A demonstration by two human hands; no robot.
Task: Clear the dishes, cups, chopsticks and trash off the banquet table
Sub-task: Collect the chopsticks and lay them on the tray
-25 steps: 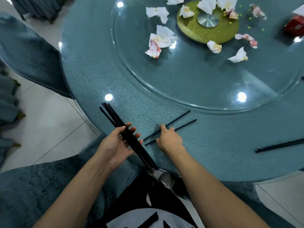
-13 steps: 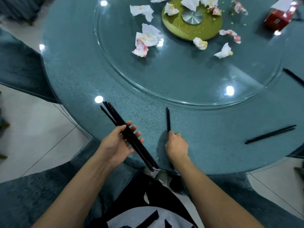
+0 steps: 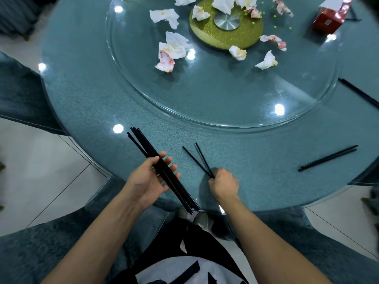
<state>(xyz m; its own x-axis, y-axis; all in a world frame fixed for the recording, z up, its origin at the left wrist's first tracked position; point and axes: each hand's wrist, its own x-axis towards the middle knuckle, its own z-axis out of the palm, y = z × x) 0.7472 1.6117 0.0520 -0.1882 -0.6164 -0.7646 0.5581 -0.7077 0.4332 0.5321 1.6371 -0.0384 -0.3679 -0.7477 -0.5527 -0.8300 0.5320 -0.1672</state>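
Both hands full of black chopsticks at the 6 o'clock edge of the round counter (image 3: 86,103).

I see my left hand (image 3: 146,181) cupped around a bundle of chopsticks (image 3: 162,170) that runs from 11 to 5 o'clock across the palm. My right hand (image 3: 223,185) is clenched on the near ends of a chopstick pair (image 3: 198,158), tips splayed toward 11 o'clock. Another pair (image 3: 328,158) lies on the counter at 3 o'clock, and one more (image 3: 359,92) at 2 o'clock. Crumpled napkins (image 3: 174,48) lie on the glass turntable (image 3: 205,95) at 12 o'clock, and a red box (image 3: 328,21) at 1 o'clock.
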